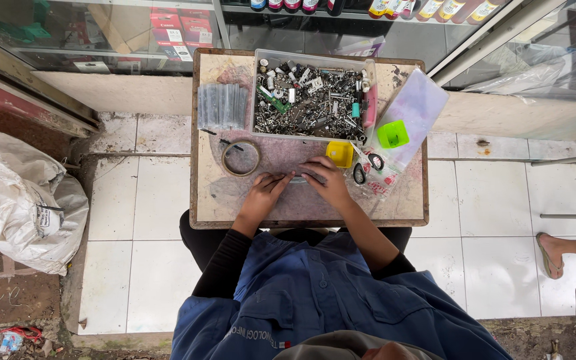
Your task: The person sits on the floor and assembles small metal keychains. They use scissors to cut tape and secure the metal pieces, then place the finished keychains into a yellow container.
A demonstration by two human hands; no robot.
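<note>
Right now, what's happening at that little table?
A person in a blue jacket sits at a small wooden table, both hands on a small flat grey piece: left hand, right hand. Behind them sit a clear bin of metal parts, a tape ring and a yellow cup.

We see a worn wooden bench [205,200] with a scuffed, matt top. A clear plastic tray [311,93] holds shiny metal parts [305,107]. Beside it lie a glossy yellow plastic cup [339,153], a bright green one [393,134] and a dull metal ring [241,158]. The floor tiles [161,200] look smooth and white. A crumpled woven sack [21,197] lies rough and matt.
</note>
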